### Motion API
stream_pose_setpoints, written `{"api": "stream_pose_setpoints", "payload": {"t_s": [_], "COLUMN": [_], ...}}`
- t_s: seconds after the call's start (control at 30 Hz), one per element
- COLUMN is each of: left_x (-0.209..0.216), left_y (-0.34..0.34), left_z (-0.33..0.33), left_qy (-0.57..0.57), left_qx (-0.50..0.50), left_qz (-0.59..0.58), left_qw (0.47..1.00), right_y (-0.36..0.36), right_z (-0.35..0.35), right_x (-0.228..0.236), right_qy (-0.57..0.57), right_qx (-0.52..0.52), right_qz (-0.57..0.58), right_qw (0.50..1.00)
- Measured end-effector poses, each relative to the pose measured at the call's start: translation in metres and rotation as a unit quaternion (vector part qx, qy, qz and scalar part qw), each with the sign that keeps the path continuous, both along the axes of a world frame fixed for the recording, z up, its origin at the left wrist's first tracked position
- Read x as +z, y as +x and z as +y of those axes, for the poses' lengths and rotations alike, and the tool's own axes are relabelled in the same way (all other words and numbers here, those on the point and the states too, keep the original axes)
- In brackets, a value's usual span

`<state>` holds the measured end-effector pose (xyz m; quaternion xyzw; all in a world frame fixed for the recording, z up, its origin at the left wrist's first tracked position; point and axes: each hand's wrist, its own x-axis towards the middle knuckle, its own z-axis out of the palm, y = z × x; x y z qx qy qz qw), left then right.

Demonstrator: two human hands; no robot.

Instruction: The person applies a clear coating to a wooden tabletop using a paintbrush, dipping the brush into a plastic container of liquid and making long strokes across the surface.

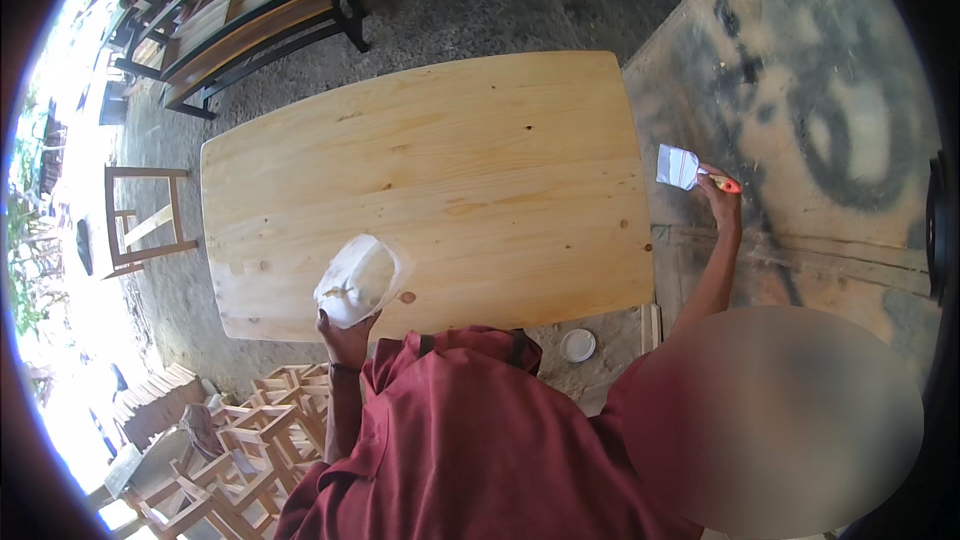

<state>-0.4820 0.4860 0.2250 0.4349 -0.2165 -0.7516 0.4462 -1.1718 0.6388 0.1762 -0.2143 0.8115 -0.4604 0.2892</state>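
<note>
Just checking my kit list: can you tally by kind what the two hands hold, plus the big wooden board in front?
White container, in the left hand: 1
Flat tool with an orange handle, in the right hand: 1
Wooden board: 1
Total: 3

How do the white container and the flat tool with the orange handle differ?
The white container is bulky and rounded, whereas the flat tool is thin and broad-ended. The container is mostly white; the tool has an orange handle. The container appears over the wooden tabletop, the tool beyond its right edge. Each is held: container in the left hand, tool in the right hand.
</note>
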Motion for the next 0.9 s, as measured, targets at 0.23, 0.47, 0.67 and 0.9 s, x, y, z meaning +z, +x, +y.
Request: {"api": "stream_pose_setpoints", "payload": {"t_s": [0.23, 0.47, 0.67, 0.9], "left_x": [-0.022, -0.019, -0.007, -0.014], "left_y": [0.024, 0.048, 0.073, 0.121], "left_z": [0.001, 0.003, 0.009, 0.009], "left_qy": [-0.047, -0.04, -0.036, -0.044], "left_qx": [-0.027, -0.045, -0.008, 0.045], "left_qz": [-0.034, -0.057, -0.104, -0.079], "left_qw": [0.998, 0.997, 0.994, 0.995], "right_y": [0.193, 0.404, 0.517, 0.614], "right_z": [-0.064, -0.161, -0.19, -0.224], "right_x": [0.089, 0.182, 0.184, 0.156], "right_qy": [-0.242, -0.374, -0.143, -0.038], "right_qx": [0.014, 0.511, 0.695, 0.739], "right_qz": [0.091, 0.072, 0.221, 0.268], "right_qw": [0.966, 0.77, 0.669, 0.617]}}
